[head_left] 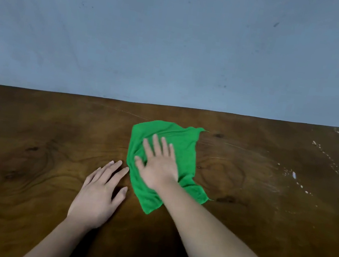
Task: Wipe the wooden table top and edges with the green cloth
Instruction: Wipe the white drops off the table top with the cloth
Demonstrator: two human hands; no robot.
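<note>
A bright green cloth (pixel 184 144) lies rumpled on the dark wooden table top (pixel 31 128), near the middle. My right hand (pixel 160 162) presses flat on the cloth, fingers spread and pointing away from me. Just left of the cloth, my left hand (pixel 99 192) rests palm down on the bare wood, its fingertips close to the cloth's left edge. Part of the cloth is hidden under my right palm and wrist.
A grey-blue wall (pixel 178 40) rises right behind the table's far edge (pixel 167 106). Pale specks and smears (pixel 294 174) dot the wood at the right. Fine scratches run across the surface right of the cloth.
</note>
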